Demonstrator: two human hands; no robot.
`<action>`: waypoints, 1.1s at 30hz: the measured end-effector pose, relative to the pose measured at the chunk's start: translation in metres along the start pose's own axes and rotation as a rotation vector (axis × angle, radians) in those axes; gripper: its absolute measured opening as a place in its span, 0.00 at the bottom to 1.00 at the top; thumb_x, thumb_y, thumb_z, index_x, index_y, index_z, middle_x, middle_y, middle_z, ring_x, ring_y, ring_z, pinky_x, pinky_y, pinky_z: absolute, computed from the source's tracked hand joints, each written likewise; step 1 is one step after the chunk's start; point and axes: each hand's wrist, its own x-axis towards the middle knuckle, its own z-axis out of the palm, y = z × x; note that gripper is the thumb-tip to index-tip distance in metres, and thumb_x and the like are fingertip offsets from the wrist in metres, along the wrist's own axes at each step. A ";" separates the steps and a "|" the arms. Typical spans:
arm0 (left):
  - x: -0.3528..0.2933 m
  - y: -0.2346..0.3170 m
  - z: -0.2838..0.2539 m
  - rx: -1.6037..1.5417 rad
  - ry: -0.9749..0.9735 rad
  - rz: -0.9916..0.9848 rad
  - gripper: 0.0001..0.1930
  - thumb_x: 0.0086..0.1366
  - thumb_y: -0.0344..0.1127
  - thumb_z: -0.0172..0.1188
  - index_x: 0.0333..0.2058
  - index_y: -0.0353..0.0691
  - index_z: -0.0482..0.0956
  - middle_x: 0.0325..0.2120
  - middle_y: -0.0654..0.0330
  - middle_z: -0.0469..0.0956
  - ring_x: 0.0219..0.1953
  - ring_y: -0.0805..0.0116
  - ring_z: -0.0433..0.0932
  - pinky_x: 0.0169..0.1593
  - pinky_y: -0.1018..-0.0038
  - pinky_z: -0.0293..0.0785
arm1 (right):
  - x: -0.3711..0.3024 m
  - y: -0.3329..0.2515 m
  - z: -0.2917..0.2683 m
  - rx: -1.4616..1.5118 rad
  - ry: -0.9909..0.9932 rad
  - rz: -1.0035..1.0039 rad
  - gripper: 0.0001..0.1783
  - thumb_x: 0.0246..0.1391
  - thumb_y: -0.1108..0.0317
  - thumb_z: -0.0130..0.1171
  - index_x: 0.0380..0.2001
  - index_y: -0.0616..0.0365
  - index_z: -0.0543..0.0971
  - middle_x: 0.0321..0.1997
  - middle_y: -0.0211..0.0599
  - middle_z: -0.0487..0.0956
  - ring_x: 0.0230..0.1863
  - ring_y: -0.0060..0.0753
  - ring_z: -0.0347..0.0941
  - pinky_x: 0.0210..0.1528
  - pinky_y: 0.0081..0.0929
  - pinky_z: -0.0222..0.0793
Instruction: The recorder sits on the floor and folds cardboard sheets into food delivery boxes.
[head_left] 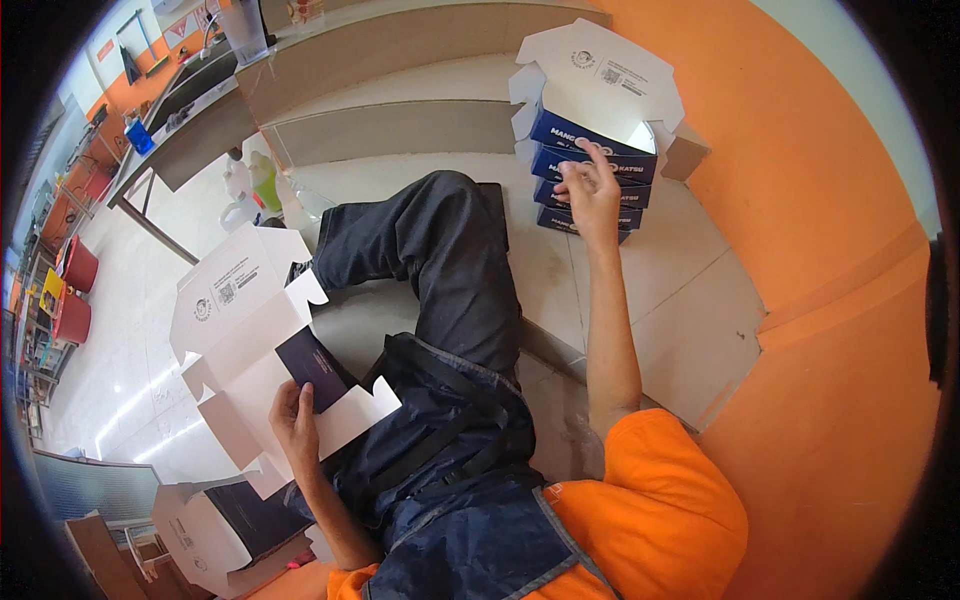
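My left hand (294, 418) grips the edge of a part-folded cardboard box (245, 385), white inside with a dark blue panel, held beside my left thigh. Its thumb lies on the blue panel. My right arm reaches out to a stack of folded dark blue boxes (590, 195) on the tiled step. In front of the stack is my right hand (592, 192), fingers spread and nothing held; whether it touches the boxes I cannot tell. The topmost box (600, 75) has its white lid raised.
More flat box blanks (205, 535) lie at the lower left. An orange wall (840, 330) rises on the right, and tiled steps (400, 130) run behind. Bottles (263, 180) stand near a metal table (195, 140). Red buckets (72, 315) are farther left.
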 end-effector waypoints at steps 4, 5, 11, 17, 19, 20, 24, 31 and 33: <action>-0.002 0.008 -0.003 -0.070 0.044 0.025 0.08 0.60 0.27 0.54 0.36 0.28 0.71 0.28 0.64 0.72 0.31 0.80 0.69 0.32 0.85 0.64 | -0.058 -0.008 0.044 -0.010 -0.289 0.045 0.19 0.50 0.70 0.57 0.46 0.63 0.70 0.31 0.34 0.75 0.27 0.19 0.72 0.29 0.16 0.68; -0.001 0.011 -0.005 -0.053 0.061 0.017 0.08 0.60 0.27 0.54 0.36 0.28 0.71 0.28 0.64 0.72 0.31 0.80 0.69 0.32 0.85 0.64 | -0.079 -0.011 0.055 -0.004 -0.382 0.013 0.17 0.49 0.70 0.57 0.44 0.62 0.72 0.29 0.33 0.75 0.26 0.19 0.72 0.29 0.16 0.68; 0.006 0.047 -0.043 -0.370 0.334 0.133 0.09 0.61 0.25 0.51 0.40 0.29 0.71 0.33 0.57 0.76 0.34 0.77 0.74 0.38 0.83 0.70 | -0.167 0.007 0.100 -0.350 -0.575 -0.308 0.18 0.45 0.69 0.59 0.41 0.59 0.74 0.34 0.36 0.76 0.34 0.32 0.73 0.37 0.27 0.68; -0.018 0.066 -0.059 -0.264 0.546 0.069 0.10 0.58 0.25 0.55 0.40 0.31 0.71 0.30 0.57 0.76 0.32 0.75 0.75 0.36 0.80 0.71 | -0.218 -0.027 0.117 0.047 -0.956 0.037 0.21 0.44 0.68 0.61 0.43 0.61 0.73 0.40 0.39 0.75 0.40 0.33 0.72 0.42 0.28 0.67; -0.018 0.069 -0.038 -0.283 0.441 0.100 0.11 0.57 0.25 0.56 0.40 0.33 0.72 0.29 0.59 0.76 0.32 0.75 0.74 0.35 0.81 0.70 | -0.214 -0.053 0.114 0.106 -0.941 -0.062 0.22 0.44 0.68 0.62 0.43 0.64 0.72 0.43 0.42 0.74 0.41 0.33 0.72 0.43 0.27 0.67; -0.019 0.080 -0.028 -0.299 0.381 0.110 0.13 0.55 0.23 0.57 0.41 0.34 0.71 0.32 0.59 0.76 0.33 0.75 0.74 0.35 0.80 0.70 | -0.211 -0.074 0.115 0.141 -0.889 -0.159 0.21 0.45 0.68 0.61 0.43 0.64 0.72 0.44 0.44 0.74 0.42 0.35 0.72 0.44 0.27 0.68; -0.009 0.096 0.002 -0.592 0.238 0.267 0.17 0.54 0.18 0.56 0.42 0.34 0.64 0.36 0.58 0.73 0.38 0.73 0.74 0.40 0.79 0.71 | -0.209 -0.094 0.115 0.185 -0.737 -0.310 0.18 0.48 0.70 0.58 0.43 0.65 0.72 0.45 0.51 0.73 0.44 0.42 0.72 0.47 0.32 0.67; -0.005 0.111 0.019 -0.730 0.120 0.239 0.14 0.54 0.19 0.55 0.39 0.34 0.64 0.35 0.57 0.75 0.38 0.72 0.75 0.41 0.78 0.72 | -0.197 -0.115 0.129 0.013 -0.659 -0.645 0.13 0.49 0.77 0.53 0.40 0.65 0.75 0.45 0.52 0.73 0.45 0.47 0.72 0.45 0.33 0.69; -0.004 0.110 0.021 -0.662 0.043 0.269 0.16 0.54 0.17 0.55 0.41 0.33 0.64 0.41 0.55 0.73 0.43 0.68 0.74 0.47 0.75 0.71 | -0.197 -0.119 0.130 -0.017 -0.704 -0.623 0.13 0.47 0.80 0.52 0.39 0.65 0.77 0.45 0.51 0.73 0.46 0.48 0.72 0.46 0.34 0.69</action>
